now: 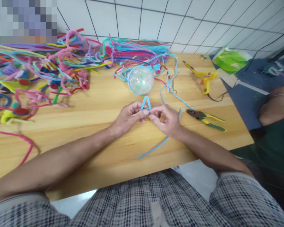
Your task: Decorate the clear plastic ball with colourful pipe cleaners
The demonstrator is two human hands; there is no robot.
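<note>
Between my two hands is a light blue pipe cleaner [146, 100] bent into a small triangle, its point facing away from me. My left hand [132, 115] pinches its lower left side, thumb on top. My right hand [166, 119] has thumb and index finger closed at the lower right corner. Just beyond the triangle sits a clear round ball [142, 81] with blue pipe cleaner around its left edge. Another blue pipe cleaner [153, 149] lies on the table, passing partly beneath my right hand.
Pliers [207, 120] and a yellow glue gun [205, 79] lie on the wooden table [85, 145] to the right. Pipe cleaners [142, 52] in many colours pile along the back and left. A green packet [232, 60] is at the far right, near another person's arm [274, 105].
</note>
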